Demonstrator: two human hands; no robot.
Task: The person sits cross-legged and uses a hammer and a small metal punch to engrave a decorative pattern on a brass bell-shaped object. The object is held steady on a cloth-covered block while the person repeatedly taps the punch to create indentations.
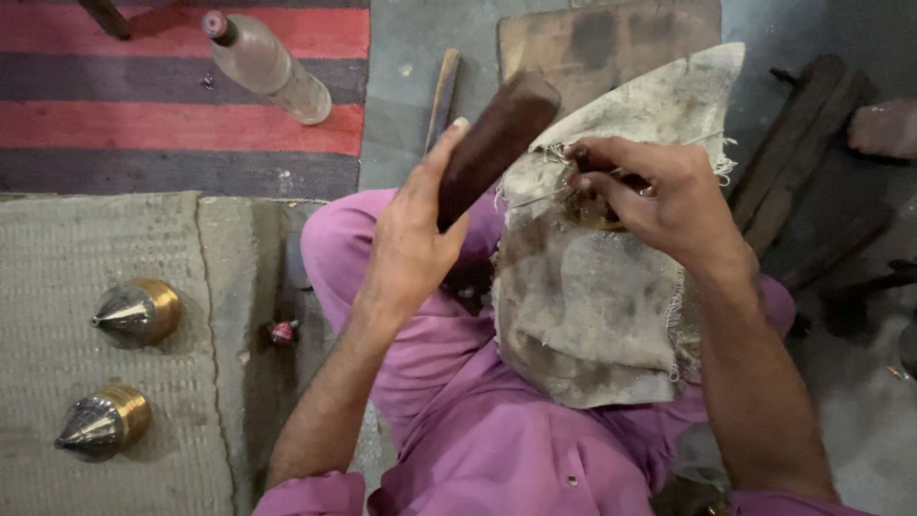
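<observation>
A matt dark wooden block [497, 141], a rough frayed cloth [583, 306], and 2 glossy metal cones [134, 313] on coarse matting [57, 248].

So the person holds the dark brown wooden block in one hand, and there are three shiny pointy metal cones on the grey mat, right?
Not quite. The head view shows only two shiny pointed metal cones with brass-coloured bases on the grey woven mat, not three. The rest is right: the left hand does hold the dark brown wooden block.
</observation>
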